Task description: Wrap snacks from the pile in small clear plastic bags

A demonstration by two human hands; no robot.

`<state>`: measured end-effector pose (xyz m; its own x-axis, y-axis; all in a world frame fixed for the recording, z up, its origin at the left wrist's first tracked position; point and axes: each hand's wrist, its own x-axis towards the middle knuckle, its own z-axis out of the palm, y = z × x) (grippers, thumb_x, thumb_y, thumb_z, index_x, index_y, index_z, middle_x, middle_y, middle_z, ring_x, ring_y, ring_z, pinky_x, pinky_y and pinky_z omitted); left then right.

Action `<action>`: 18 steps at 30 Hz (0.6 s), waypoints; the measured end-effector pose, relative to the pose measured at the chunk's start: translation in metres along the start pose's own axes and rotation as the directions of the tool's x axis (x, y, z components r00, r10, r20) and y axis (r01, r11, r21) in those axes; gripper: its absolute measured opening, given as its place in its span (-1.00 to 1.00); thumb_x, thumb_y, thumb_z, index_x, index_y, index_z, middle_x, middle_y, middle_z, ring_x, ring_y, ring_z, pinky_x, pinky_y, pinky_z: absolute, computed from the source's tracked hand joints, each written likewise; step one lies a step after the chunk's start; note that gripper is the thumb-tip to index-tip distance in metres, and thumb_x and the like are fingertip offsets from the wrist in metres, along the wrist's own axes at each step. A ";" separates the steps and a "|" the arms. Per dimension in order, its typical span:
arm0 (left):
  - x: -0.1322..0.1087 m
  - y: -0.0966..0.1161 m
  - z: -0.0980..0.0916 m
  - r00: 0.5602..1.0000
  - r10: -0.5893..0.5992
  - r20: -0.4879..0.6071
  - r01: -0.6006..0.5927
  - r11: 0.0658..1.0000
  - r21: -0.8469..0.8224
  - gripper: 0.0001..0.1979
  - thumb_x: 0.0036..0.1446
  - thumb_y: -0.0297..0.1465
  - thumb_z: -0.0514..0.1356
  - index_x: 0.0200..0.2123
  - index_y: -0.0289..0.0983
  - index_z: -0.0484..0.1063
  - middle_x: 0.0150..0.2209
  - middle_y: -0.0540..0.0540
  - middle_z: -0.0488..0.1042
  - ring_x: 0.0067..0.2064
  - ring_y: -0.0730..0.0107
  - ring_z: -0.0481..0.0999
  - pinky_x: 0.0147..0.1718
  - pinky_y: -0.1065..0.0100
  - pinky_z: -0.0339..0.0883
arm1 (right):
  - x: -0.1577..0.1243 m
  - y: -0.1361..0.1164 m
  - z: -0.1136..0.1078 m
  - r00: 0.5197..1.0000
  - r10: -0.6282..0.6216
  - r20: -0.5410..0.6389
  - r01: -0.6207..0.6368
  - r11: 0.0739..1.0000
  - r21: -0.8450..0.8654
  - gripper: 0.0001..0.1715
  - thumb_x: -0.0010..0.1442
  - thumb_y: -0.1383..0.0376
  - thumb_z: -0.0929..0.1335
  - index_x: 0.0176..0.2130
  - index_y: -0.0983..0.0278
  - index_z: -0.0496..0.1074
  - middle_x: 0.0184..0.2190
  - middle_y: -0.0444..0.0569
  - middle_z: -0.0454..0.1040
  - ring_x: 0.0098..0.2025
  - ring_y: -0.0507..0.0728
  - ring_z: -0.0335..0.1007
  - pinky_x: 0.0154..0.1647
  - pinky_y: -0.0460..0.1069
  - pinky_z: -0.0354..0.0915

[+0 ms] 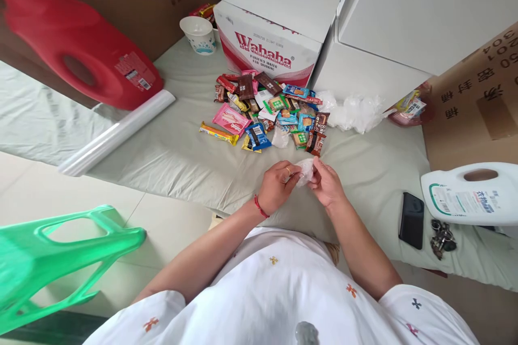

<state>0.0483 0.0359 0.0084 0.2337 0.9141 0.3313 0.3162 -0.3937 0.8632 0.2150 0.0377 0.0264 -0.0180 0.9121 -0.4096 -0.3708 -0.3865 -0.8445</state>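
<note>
Between my two hands is a small clear plastic bag (305, 171), crumpled and translucent. My left hand (278, 186), with a ring and a red wrist cord, pinches its left side. The fingers of my right hand (327, 182) are closed on its right edge. Just beyond them lies a pile of wrapped snacks (267, 105) in several colours. At the near side of the pile are a pink wafer packet (231, 119), a blue packet (258, 136) and another crumpled clear bag (280, 136). What the held bag contains, if anything, I cannot make out.
More clear plastic bags (356, 113) lie right of the pile, before white cabinets. Behind stand a Wahaha carton (265, 46) and a paper cup (198, 35). Left are a red jug (89, 48), plastic roll (117, 132) and green stool (73, 259); right, a phone (411, 220), keys (443, 238) and white jug (473, 194).
</note>
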 end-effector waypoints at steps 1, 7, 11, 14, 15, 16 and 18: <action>-0.002 0.000 0.002 0.999 -0.040 -0.028 0.039 0.999 -0.025 -0.84 0.31 -0.36 0.18 -0.22 -0.24 0.58 -0.35 -0.10 0.52 -0.31 0.33 0.49 -0.26 0.31 0.34 | -0.004 0.005 0.002 0.999 -0.042 0.029 0.042 0.999 -0.014 -0.43 -0.04 -0.16 0.57 -0.34 0.20 0.43 -0.46 -0.17 0.44 -0.48 -0.01 0.29 -0.55 -0.12 0.27; -0.010 0.001 -0.003 0.923 -0.342 -0.176 0.301 0.927 -0.223 -0.78 0.30 -0.22 0.17 -0.24 -0.25 0.50 -0.53 0.07 0.34 -0.49 0.48 0.28 -0.45 0.41 0.15 | -0.017 0.023 -0.006 0.997 -0.083 -0.004 0.082 0.990 -0.113 -0.52 -0.14 0.07 0.66 -0.28 0.18 0.55 -0.32 -0.15 0.53 -0.32 0.03 0.36 -0.40 -0.10 0.34; -0.008 -0.008 -0.013 0.837 -0.530 -0.138 0.433 0.795 -0.425 -0.68 0.17 -0.09 0.26 -0.33 -0.25 0.43 -0.56 0.12 0.20 -0.53 0.52 0.14 -0.53 0.42 0.04 | -0.020 0.013 -0.025 1.000 0.006 -0.006 -0.006 1.000 0.012 -0.60 -0.13 0.13 0.65 -0.36 0.22 0.52 -0.48 -0.22 0.37 -0.49 -0.05 0.15 -0.56 -0.13 0.17; -0.009 -0.018 -0.016 0.785 -0.618 -0.042 0.496 0.668 -0.555 -0.62 0.07 -0.03 0.30 -0.35 -0.23 0.38 -0.54 0.12 0.19 -0.55 0.55 0.13 -0.56 0.43 0.03 | -0.023 0.006 -0.031 0.997 0.048 0.060 -0.050 0.998 0.042 -0.59 -0.11 0.12 0.64 -0.38 0.23 0.48 -0.49 -0.22 0.30 -0.52 -0.06 0.06 -0.60 -0.14 0.09; -0.010 -0.020 -0.017 0.769 -0.636 -0.062 0.497 0.657 -0.566 -0.62 0.05 -0.05 0.32 -0.33 -0.23 0.36 -0.53 0.12 0.21 -0.54 0.54 0.15 -0.55 0.44 0.05 | -0.023 0.006 -0.031 0.999 0.031 0.044 -0.033 0.999 0.038 -0.58 -0.12 0.11 0.64 -0.39 0.22 0.46 -0.49 -0.23 0.28 -0.52 -0.06 0.05 -0.60 -0.14 0.07; -0.012 -0.022 -0.018 0.753 -0.648 -0.117 0.489 0.669 -0.559 -0.62 0.03 -0.08 0.34 -0.30 -0.22 0.34 -0.51 0.12 0.25 -0.52 0.53 0.19 -0.53 0.45 0.09 | -0.024 0.008 -0.031 1.000 -0.015 0.003 0.015 1.000 0.019 -0.57 -0.12 0.10 0.64 -0.39 0.21 0.45 -0.49 -0.23 0.28 -0.52 -0.05 0.04 -0.60 -0.13 0.06; -0.017 -0.021 -0.019 0.722 -0.640 -0.262 0.462 0.728 -0.506 -0.62 0.00 -0.13 0.37 -0.27 -0.20 0.31 -0.48 0.11 0.29 -0.48 0.52 0.25 -0.49 0.46 0.15 | -0.023 0.015 -0.028 0.974 -0.196 -0.117 0.184 0.977 -0.104 -0.59 -0.07 0.07 0.62 -0.38 0.18 0.44 -0.48 -0.22 0.28 -0.50 -0.03 0.07 -0.56 -0.12 0.09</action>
<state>0.0199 0.0307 -0.0081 -0.2744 0.9377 -0.2132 -0.1274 0.1843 0.9746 0.2359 0.0070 0.0139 0.1642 0.9477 -0.2736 -0.2688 -0.2239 -0.9368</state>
